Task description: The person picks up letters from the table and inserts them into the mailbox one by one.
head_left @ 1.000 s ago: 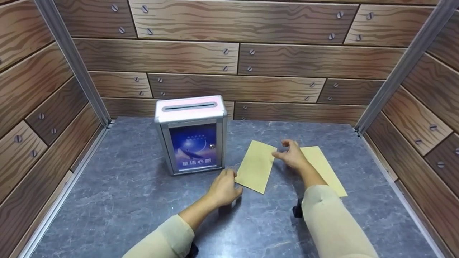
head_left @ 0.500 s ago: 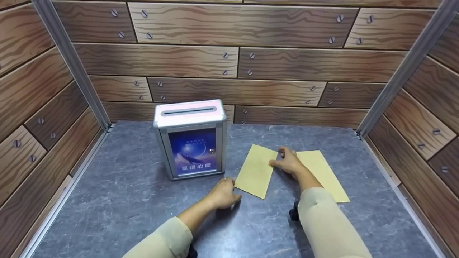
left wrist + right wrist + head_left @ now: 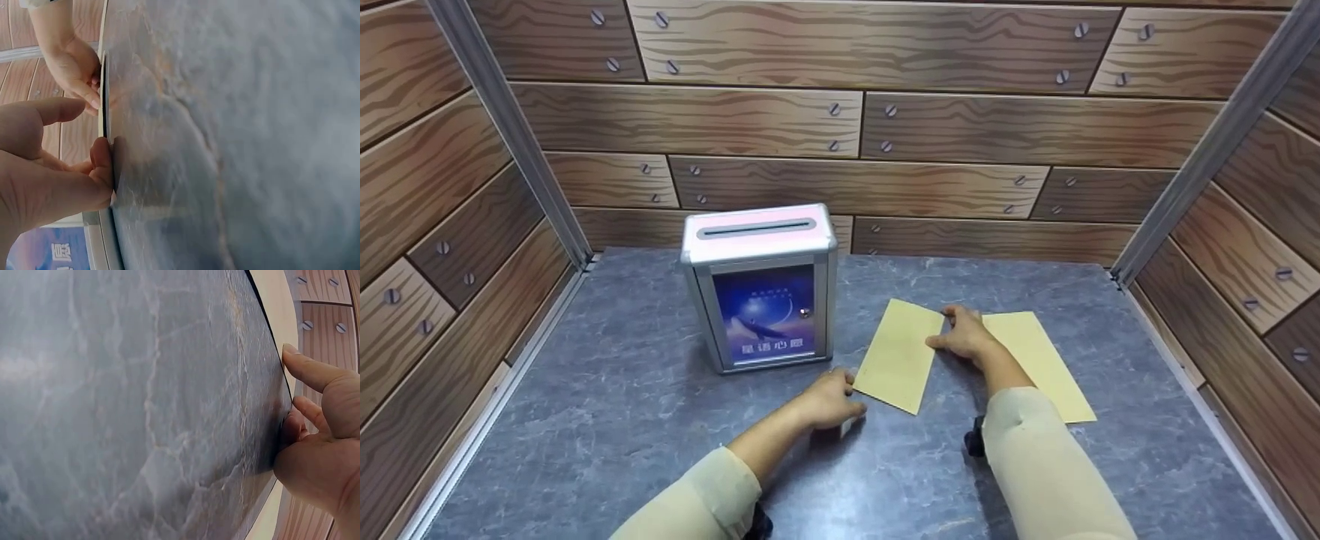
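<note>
A flat, plain tan-yellow envelope (image 3: 898,356) lies on the grey marbled table between my hands. My left hand (image 3: 826,401) is at its near left corner. In the left wrist view, curled fingertips (image 3: 101,160) meet the envelope's edge while the thumb stands apart from it. At the far right edge, my right hand (image 3: 966,336) has its thumb on the envelope's upper face and its fingers at the rim. The right wrist view shows that thumb (image 3: 289,351) against the paper, fingers bent below. A second envelope (image 3: 1039,364) lies partly behind the right hand and forearm.
A silver-framed ballot box (image 3: 761,292) with a slotted pink-white top and blue picture door stands left of the envelopes. Wood-pattern walls (image 3: 945,127) with metal corner posts (image 3: 1177,142) enclose the table (image 3: 607,420) at the back and sides.
My right hand has shifted slightly left, bringing its thumb further over the envelope and its fingers to the rim. The left hand barely moves. The head view tilts a little.
</note>
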The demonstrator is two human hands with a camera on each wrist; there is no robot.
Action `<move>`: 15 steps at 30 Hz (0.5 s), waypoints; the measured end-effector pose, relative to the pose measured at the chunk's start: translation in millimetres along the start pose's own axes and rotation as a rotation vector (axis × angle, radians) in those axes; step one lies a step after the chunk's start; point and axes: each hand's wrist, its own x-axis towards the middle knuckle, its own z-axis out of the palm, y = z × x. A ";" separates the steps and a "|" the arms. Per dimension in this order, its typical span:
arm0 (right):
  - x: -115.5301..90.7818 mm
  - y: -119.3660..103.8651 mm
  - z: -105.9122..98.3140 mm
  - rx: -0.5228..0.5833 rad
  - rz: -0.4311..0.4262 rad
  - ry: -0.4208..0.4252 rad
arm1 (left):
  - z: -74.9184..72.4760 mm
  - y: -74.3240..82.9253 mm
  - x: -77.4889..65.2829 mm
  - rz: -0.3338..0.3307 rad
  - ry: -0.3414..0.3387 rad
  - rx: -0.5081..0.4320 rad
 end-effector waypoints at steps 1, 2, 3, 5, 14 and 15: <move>0.1 -0.4 -0.1 0.005 0.006 0.001 | -0.2 0.4 0.2 -0.009 -0.002 -0.024; 0.0 -0.7 -0.3 0.003 0.006 0.002 | -0.3 0.6 0.2 -0.021 -0.004 -0.052; 0.1 -0.8 -0.2 0.002 0.010 0.002 | -0.5 1.0 0.1 -0.033 -0.005 -0.081; 0.4 -0.7 0.1 -0.003 0.016 0.001 | 0.0 1.8 -0.5 -0.051 -0.004 -0.137; -1.3 -3.3 1.5 -0.010 0.022 0.007 | 0.7 6.0 -1.4 -0.077 0.009 -0.211; -1.5 -4.1 1.3 -0.010 0.020 0.006 | 0.6 6.3 -1.4 -0.078 0.010 -0.202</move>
